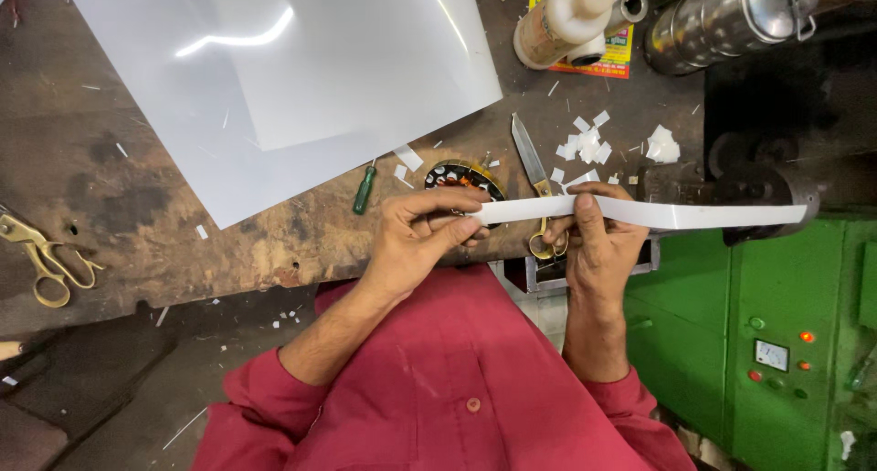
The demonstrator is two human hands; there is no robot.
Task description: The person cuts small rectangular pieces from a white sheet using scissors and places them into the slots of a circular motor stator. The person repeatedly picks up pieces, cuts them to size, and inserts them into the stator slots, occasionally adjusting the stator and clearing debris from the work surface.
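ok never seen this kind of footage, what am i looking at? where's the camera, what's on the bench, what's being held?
There is one picture, taken by a camera worn on a person's head, looking down at their own two bare hands; the red sleeves are theirs. No robot is involved.

The left hand and right hand both pinch a long white strip, held level across the view.

Below is a worn brown workbench. On it lie large white sheets, small white offcuts, a green-handled screwdriver, brass-handled scissors at the left, a second pair of scissors behind the strip, a glue bottle and a steel container. A green machine with lamps and a small gauge stands at the right.
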